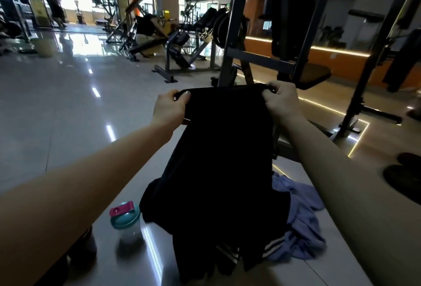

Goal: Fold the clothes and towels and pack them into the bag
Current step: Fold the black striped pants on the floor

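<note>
Arms extended, left hand (169, 106), right hand (282, 101) gripping

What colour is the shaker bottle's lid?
The lid is teal with a pink flip cap, clearest in the head view.

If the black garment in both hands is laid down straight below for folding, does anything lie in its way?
Yes. Beneath the held black garment, black fabric with white stripes and a blue cloth lie bunched. A shaker bottle stands left of them, apart.

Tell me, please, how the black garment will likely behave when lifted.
Probably floppy: the black garment hangs limp between the left hand and right hand. Likely light, since fingertip pinches at its top corners hold it up.
</note>
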The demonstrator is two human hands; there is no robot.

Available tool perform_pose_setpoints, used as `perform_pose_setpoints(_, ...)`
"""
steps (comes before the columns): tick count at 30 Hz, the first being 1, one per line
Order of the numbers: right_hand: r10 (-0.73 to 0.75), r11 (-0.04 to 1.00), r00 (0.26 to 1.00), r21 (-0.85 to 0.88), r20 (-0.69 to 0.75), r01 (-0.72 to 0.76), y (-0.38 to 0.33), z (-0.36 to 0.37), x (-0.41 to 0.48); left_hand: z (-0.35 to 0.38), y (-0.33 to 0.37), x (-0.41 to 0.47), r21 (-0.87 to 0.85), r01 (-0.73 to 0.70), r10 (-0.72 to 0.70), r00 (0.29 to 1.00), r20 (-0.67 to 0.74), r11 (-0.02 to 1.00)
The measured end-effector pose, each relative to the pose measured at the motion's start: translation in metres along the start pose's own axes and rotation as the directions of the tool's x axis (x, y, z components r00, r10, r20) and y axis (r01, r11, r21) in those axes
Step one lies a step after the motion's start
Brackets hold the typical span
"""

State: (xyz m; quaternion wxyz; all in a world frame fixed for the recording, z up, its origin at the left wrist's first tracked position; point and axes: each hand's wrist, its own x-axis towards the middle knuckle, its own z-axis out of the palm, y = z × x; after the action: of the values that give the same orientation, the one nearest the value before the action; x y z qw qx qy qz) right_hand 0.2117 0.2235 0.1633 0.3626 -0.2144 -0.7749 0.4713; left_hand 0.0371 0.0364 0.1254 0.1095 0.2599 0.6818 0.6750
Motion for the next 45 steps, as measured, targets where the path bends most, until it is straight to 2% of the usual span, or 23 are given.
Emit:
perform_pose_setpoints(2,0.06,0.993,0.998,0.099,0.002,-0.06,-0.009,0.0,-0.001,-0.002,0.008,0.0,-0.154,0.109,-0.094,0.991,0.099,0.982)
perform_pose_setpoints(4,0.079,0.971,0.996,0.229,-0.039,-0.067,-0.019,-0.002,-0.001,-0.003,0.018,0.002,-0.276,0.112,-0.075,0.987,0.139,0.955)
perform_pose_setpoints(7,-0.04,0.937,0.988,0.338,-0.147,0.089,-0.032,-0.004,0.003,0.0,0.032,0.002,-0.349,0.005,0.043,0.991,0.128,0.937)
perform_pose_setpoints(10,-0.177,0.934,0.968,0.281,-0.18,0.223,-0.041,-0.006,0.002,-0.001,0.038,0.006,-0.36,-0.073,0.11,0.991,0.082,0.93)
perform_pose_setpoints(12,-0.129,0.968,0.984,0.201,-0.126,0.152,-0.034,-0.006,0.001,-0.006,0.038,0.013,-0.344,-0.095,0.11,0.994,0.026,0.934)
perform_pose_setpoints(14,0.021,0.987,1.0,0.161,-0.012,-0.018,-0.018,-0.002,-0.004,-0.009,0.035,0.021,-0.294,-0.107,0.093,0.994,-0.06,0.95)
perform_pose_setpoints(16,0.141,0.971,0.98,0.171,0.143,-0.165,-0.001,0.002,-0.011,-0.008,0.028,0.025,-0.241,-0.101,0.068,0.988,-0.139,0.965)
perform_pose_setpoints(18,0.166,0.958,0.926,0.167,0.338,-0.233,0.008,0.002,-0.016,-0.007,0.017,0.031,-0.192,-0.076,0.04,0.981,-0.188,0.979)
perform_pose_setpoints(20,0.175,0.954,0.809,0.105,0.561,-0.279,0.014,-0.002,-0.017,-0.01,0.008,0.036,-0.142,-0.048,0.018,0.977,-0.21,0.989)
perform_pose_setpoints(22,0.27,0.959,0.627,-0.148,0.73,-0.241,0.024,-0.005,-0.016,-0.015,0.002,0.041,-0.12,-0.022,-0.006,0.974,-0.228,0.993)
perform_pose_setpoints(23,0.359,0.933,0.552,-0.312,0.753,-0.181,0.034,-0.007,-0.015,-0.018,0.001,0.043,-0.113,-0.006,-0.021,0.971,-0.238,0.994)
perform_pose_setpoints(24,0.458,0.874,0.518,-0.472,0.722,-0.114,0.049,-0.009,-0.012,-0.02,-0.001,0.046,-0.11,0.003,-0.031,0.969,-0.247,0.994)
perform_pose_setpoints(25,0.522,0.809,0.535,-0.584,0.665,-0.062,0.063,-0.013,-0.009,-0.022,-0.002,0.047,-0.111,0.013,-0.04,0.968,-0.249,0.994)
perform_pose_setpoints(27,0.523,0.742,0.664,-0.669,0.534,-0.046,0.083,-0.024,-0.003,-0.026,-0.007,0.05,-0.109,0.031,-0.058,0.967,-0.247,0.994)
perform_pose_setpoints(29,0.421,0.758,0.826,-0.645,0.375,-0.094,0.089,-0.038,0.001,-0.03,-0.012,0.051,-0.098,0.047,-0.07,0.966,-0.247,0.994)
perform_pose_setpoints(30,0.381,0.8,0.878,-0.58,0.291,-0.155,0.087,-0.043,0.003,-0.033,-0.016,0.054,-0.085,0.054,-0.074,0.965,-0.252,0.995)
perform_pose_setpoints(33,0.355,0.916,0.921,-0.258,0.16,-0.309,0.068,-0.047,0.003,-0.044,-0.023,0.056,-0.047,0.078,-0.088,0.955,-0.282,0.996)
perform_pose_setpoints(36,0.275,0.951,0.961,-0.155,0.04,-0.266,0.035,-0.043,0.004,-0.054,-0.039,0.056,0.003,0.131,-0.124,0.944,-0.306,0.991)
perform_pose_setpoints(38,0.257,0.964,0.966,-0.085,0.036,-0.253,0.01,-0.037,0.001,-0.055,-0.054,0.052,0.097,0.247,-0.212,0.936,-0.28,0.964)
perform_pose_setpoints(40,0.241,0.971,0.965,-0.034,0.102,-0.238,-0.009,-0.027,-0.004,-0.049,-0.058,0.04,0.311,0.355,-0.313,0.933,-0.179,0.881)
perform_pose_setpoints(42,0.202,0.979,0.959,-0.057,0.2,-0.194,-0.021,-0.013,-0.011,-0.039,-0.049,0.028,0.429,0.291,-0.325,0.946,0.005,0.855)
perform_pose_setpoints(44,0.17,0.979,0.942,-0.157,0.29,-0.128,-0.027,0.002,-0.016,-0.022,-0.026,0.015,0.333,0.131,-0.242,0.917,0.316,0.934)
perform_pose_setpoints(45,0.165,0.972,0.931,-0.215,0.326,-0.097,-0.028,0.008,-0.017,-0.01,-0.014,0.007,0.278,0.081,-0.208,0.86,0.466,0.957)
